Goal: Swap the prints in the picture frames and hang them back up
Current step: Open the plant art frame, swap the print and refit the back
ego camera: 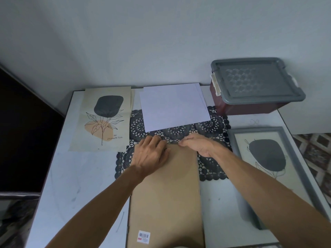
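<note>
We are working about midway: one print (105, 119) is lying loose at left, the other is sitting in the grey frame (265, 158) at right. Our left hand (152, 154) is pressing flat on the backing (166, 194) in front of us, while our right hand (198, 145) is touching its top edge, grip unclear. Reloading and hanging are waiting.

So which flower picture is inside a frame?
The flower picture on the right, sitting in the grey frame. The one on the left lies loose on the table, with no frame around it.
</note>
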The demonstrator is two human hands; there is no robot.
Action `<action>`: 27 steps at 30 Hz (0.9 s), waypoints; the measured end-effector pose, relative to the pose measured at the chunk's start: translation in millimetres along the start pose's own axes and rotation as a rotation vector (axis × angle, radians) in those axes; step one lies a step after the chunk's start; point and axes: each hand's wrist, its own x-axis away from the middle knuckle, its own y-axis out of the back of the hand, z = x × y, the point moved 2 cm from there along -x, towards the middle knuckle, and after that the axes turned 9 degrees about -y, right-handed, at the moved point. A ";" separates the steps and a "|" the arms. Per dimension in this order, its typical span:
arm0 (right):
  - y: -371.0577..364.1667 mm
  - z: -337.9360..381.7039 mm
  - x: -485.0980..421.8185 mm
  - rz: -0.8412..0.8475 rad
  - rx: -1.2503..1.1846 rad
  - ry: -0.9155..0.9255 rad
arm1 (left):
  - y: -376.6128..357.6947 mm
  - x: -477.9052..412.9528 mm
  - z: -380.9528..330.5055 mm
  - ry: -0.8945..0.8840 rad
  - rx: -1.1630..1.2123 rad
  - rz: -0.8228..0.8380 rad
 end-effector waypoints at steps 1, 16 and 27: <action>-0.8 0.1 0.5 -0.009 0.018 0.008 | -0.3 1.6 -1.0 0.005 -0.004 -0.011; -5.3 3.0 3.7 -0.037 -0.133 -0.042 | 1.1 -2.0 -3.5 0.038 -0.071 -0.038; -2.8 5.6 0.8 -0.014 -0.209 -0.115 | 0.1 -26.0 -2.2 0.175 -0.002 0.125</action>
